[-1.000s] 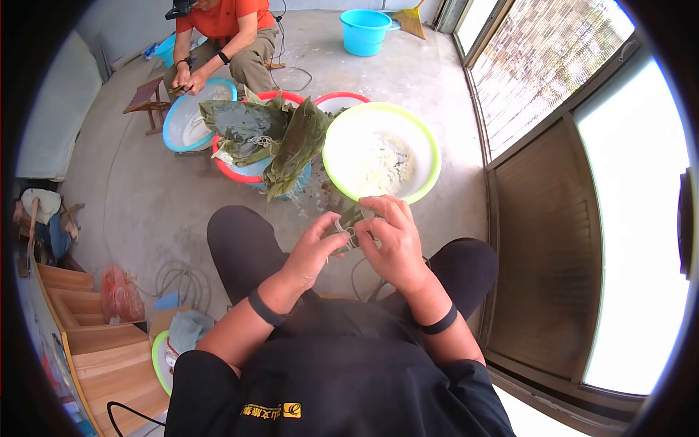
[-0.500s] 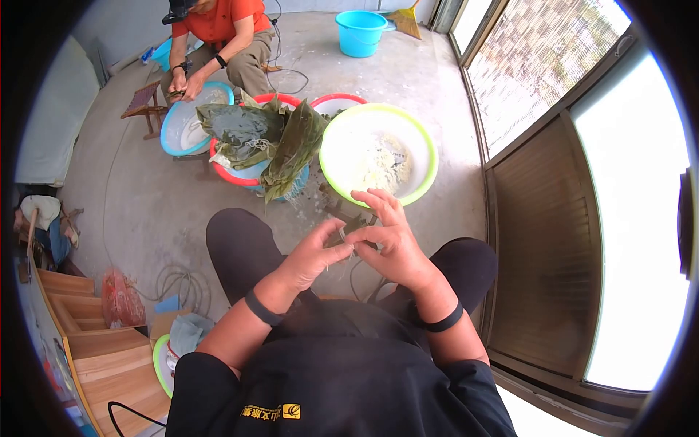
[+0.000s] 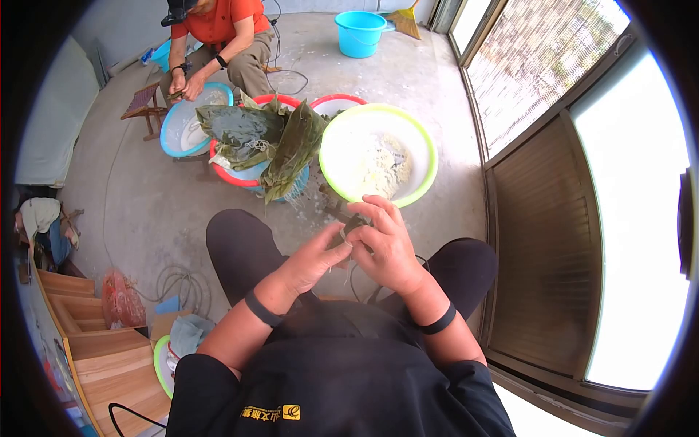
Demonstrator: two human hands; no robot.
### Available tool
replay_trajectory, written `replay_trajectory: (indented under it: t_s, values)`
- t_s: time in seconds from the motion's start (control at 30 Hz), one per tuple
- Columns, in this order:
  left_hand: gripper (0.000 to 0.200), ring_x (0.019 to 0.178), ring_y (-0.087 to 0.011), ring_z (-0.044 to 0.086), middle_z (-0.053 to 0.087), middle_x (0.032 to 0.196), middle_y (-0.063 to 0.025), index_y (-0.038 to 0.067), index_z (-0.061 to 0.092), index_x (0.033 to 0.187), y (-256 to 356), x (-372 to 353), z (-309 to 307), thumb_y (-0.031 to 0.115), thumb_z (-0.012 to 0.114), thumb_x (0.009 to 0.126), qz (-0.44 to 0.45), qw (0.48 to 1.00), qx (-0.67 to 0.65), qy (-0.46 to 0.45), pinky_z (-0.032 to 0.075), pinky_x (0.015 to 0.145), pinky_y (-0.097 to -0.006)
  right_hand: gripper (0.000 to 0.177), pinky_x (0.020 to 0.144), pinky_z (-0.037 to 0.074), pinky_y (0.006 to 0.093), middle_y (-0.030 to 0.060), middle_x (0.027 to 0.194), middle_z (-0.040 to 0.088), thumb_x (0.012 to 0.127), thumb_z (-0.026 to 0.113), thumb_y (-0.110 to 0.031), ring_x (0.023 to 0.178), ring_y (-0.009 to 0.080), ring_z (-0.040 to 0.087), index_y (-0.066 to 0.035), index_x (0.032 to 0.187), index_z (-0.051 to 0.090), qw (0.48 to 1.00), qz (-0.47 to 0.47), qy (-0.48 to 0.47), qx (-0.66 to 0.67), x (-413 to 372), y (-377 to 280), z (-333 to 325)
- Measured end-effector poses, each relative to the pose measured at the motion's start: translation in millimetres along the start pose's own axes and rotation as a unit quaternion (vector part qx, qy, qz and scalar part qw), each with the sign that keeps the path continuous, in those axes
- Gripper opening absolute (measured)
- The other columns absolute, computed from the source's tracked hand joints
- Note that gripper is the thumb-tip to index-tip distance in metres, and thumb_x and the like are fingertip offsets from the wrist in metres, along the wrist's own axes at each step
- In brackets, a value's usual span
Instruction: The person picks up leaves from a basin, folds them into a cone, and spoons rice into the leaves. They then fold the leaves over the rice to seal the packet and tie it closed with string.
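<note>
A small leaf-wrapped rice dumpling (image 3: pixel 355 223) is between my two hands, mostly covered by my fingers. My left hand (image 3: pixel 312 261) is closed on it from the left, with the thumb toward me. Over its right side curl the fingers of my right hand (image 3: pixel 387 251), the thumb and forefinger pinched on a thin pale string (image 3: pixel 346 275) whose ends dangle below. Just beyond my hands stands a white basin with a green rim (image 3: pixel 432 164), holding pale rice (image 3: pixel 386 169). Long green leaves (image 3: pixel 295 149) with strings lie across a red-rimmed basin (image 3: pixel 231 177) to its left.
Across from me a person in an orange shirt (image 3: pixel 231 29) works with both hands over a blue-rimmed basin (image 3: pixel 169 135). A blue bucket (image 3: pixel 360 36) and a broom (image 3: pixel 405 20) are at the back. Wooden steps (image 3: pixel 109 368) lie left; a sliding door (image 3: pixel 542 247) stands right.
My right hand's fingers, spread before, have curled in over the dumpling, and more of its dark leaf shows. My left hand has barely moved.
</note>
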State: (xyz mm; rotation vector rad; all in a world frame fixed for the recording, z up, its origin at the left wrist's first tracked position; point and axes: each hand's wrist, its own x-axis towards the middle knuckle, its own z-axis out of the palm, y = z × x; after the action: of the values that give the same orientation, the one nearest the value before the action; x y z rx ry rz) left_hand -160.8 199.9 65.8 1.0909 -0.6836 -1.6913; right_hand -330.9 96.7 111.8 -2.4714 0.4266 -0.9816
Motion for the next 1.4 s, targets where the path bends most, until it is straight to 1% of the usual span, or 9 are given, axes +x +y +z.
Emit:
replay_trajectory:
  t_s: [0.13,0.43,0.73,0.83,0.93,1.03,1.13,1.23,1.4]
  values:
    - [0.066,0.116,-0.0107,0.051,0.051,0.129,-0.0014,0.007,0.035,0.148,0.2,-3.4,0.6,0.038,0.066,0.099,-0.001,0.999,-0.002,0.032,0.046,0.096,-0.0330,0.022,0.101,0.047,0.0493,0.0098,0.135,0.058,0.069,0.077,-0.002,0.127,0.0399,0.050,-0.007,0.089,0.071,1.000,-0.027,-0.009,0.013,3.9,1.0,-5.2]
    - [0.066,0.114,-0.0107,0.053,0.052,0.127,-0.0013,0.008,0.038,0.146,-8.2,-0.1,-10.6,0.046,0.065,0.098,-0.001,0.999,0.024,-0.033,0.049,0.093,-0.0331,0.019,0.100,0.048,0.0469,0.0090,0.136,0.059,0.070,0.077,-0.003,0.128,0.0378,0.050,-0.005,0.088,0.071,0.998,-0.046,-0.040,0.018,11.0,-1.4,-12.8]
    - [0.072,0.117,-0.0121,0.052,0.052,0.130,-0.0016,0.010,0.036,0.149,1.9,-1.9,-5.7,0.053,0.062,0.097,-0.006,0.998,0.012,-0.055,0.048,0.098,-0.0353,0.015,0.091,0.052,0.0461,0.0113,0.120,0.063,0.066,0.072,-0.001,0.113,0.0366,0.058,-0.004,0.079,0.065,0.998,-0.007,0.067,0.006,7.0,-7.4,4.3]
    - [0.071,0.119,-0.0133,0.052,0.052,0.131,-0.0022,0.011,0.036,0.149,2.8,-4.5,-1.9,0.055,0.058,0.099,0.036,0.997,0.006,-0.071,0.046,0.101,-0.0380,0.015,0.089,0.053,0.0452,0.0122,0.118,0.064,0.065,0.071,0.000,0.109,0.0355,0.060,-0.004,0.078,0.064,0.997,0.000,0.072,0.000,5.2,-10.6,3.2]
    - [0.065,0.120,-0.0137,0.052,0.053,0.131,-0.0026,0.011,0.037,0.148,3.1,-6.5,3.1,0.053,0.055,0.101,0.003,0.998,-0.040,-0.038,0.046,0.101,-0.0399,0.015,0.088,0.054,0.0439,0.0123,0.117,0.064,0.065,0.071,0.000,0.109,0.0346,0.060,-0.004,0.078,0.064,0.998,-0.031,0.055,-0.008,4.5,-8.6,3.2]
    - [0.049,0.109,-0.0093,0.051,0.053,0.120,-0.0013,0.007,0.048,0.132,12.1,-7.5,15.9,0.044,0.058,0.101,-0.015,0.997,-0.065,0.028,0.048,0.091,-0.0320,0.016,0.088,0.054,0.0423,0.0135,0.117,0.064,0.065,0.070,0.001,0.109,0.0347,0.061,-0.004,0.078,0.064,0.998,-0.028,0.054,-0.008,4.4,-8.9,1.1]
    - [0.051,0.115,-0.0120,0.053,0.054,0.127,-0.0012,0.011,0.042,0.144,7.2,-3.1,7.2,0.038,0.055,0.103,-0.005,0.999,-0.043,-0.011,0.047,0.094,-0.0369,0.013,0.089,0.054,0.0407,0.0156,0.120,0.064,0.070,0.070,0.002,0.107,0.0345,0.063,-0.003,0.081,0.064,0.994,0.079,0.069,0.035,-3.9,-5.6,4.0]
    - [0.046,0.112,-0.0104,0.053,0.054,0.123,0.0006,0.011,0.045,0.140,0.2,2.0,0.8,0.036,0.056,0.103,0.015,1.000,0.015,-0.020,0.047,0.092,-0.0343,0.014,0.088,0.054,0.0384,0.0160,0.123,0.064,0.075,0.069,0.005,0.103,0.0309,0.065,-0.002,0.086,0.063,0.971,0.179,0.068,0.142,-5.4,-9.5,8.9]
    - [0.047,0.108,-0.0106,0.054,0.054,0.120,0.0000,0.010,0.043,0.139,1.9,1.2,3.2,0.033,0.058,0.102,0.042,0.999,0.034,0.002,0.048,0.090,-0.0331,0.011,0.089,0.055,0.0364,0.0174,0.128,0.063,0.083,0.065,0.005,0.107,0.0300,0.067,-0.002,0.091,0.062,0.977,0.155,0.063,0.135,-5.4,-4.4,11.9]
